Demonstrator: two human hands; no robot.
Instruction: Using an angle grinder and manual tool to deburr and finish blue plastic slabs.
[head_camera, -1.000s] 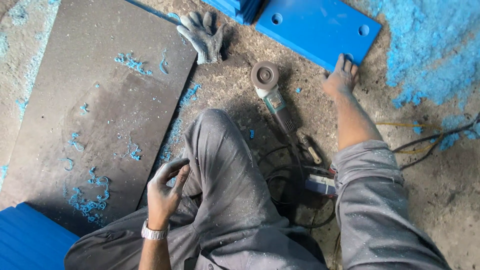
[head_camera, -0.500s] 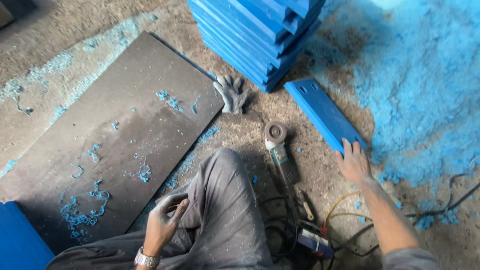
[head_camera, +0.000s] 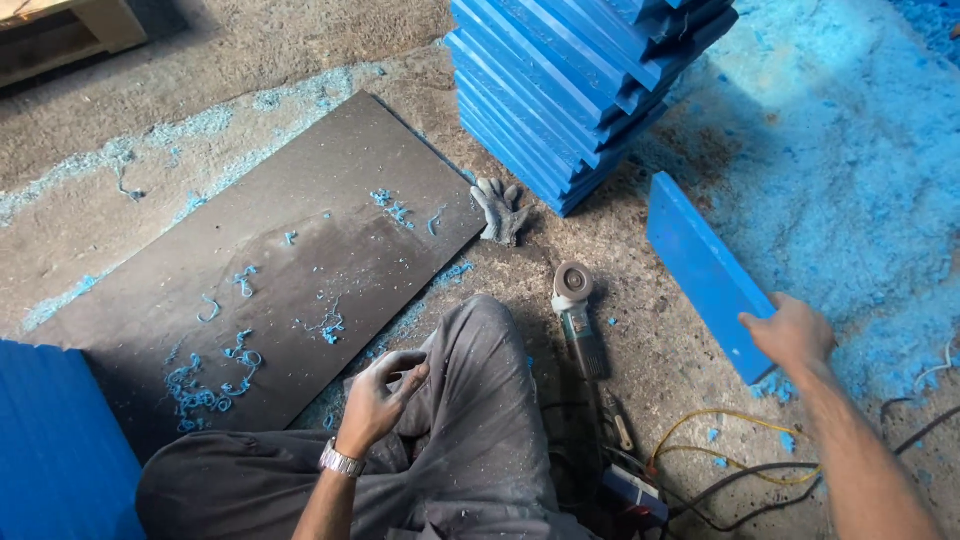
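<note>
Blue plastic plate (head_camera: 705, 270): tilted up on one long edge on the floor (head_camera: 640, 300), near end raised; it lies just right of the angle grinder and well apart from the stack.
Right hand (head_camera: 792, 335): grip clenched on the near end of the blue plastic plate, thumb over its top edge.
Left hand (head_camera: 383, 392): rests against the raised knee of grey trousers (head_camera: 480, 400); fingers curled loosely, grasping nothing that can be seen; a metal wristwatch (head_camera: 341, 461) sits on the wrist.
Angle grinder (head_camera: 578, 318): lies flat on the floor between the knee and the plate, disc end pointing away from the person; untouched by either hand.
Work glove (head_camera: 499, 208): grey, lies on the floor at the foot of the stack, just beside the corner of the dark board.
Stack of blue plates (head_camera: 580, 80): piled at the top of the view, layers slightly askew.
Dark board (head_camera: 280, 260): flat on the floor to the left, strewn with curled blue shavings (head_camera: 215, 375).
Cables (head_camera: 720, 450): yellow and black, looped on the floor near the right forearm.
Blue swarf (head_camera: 850, 170): covers the floor to the right.
</note>
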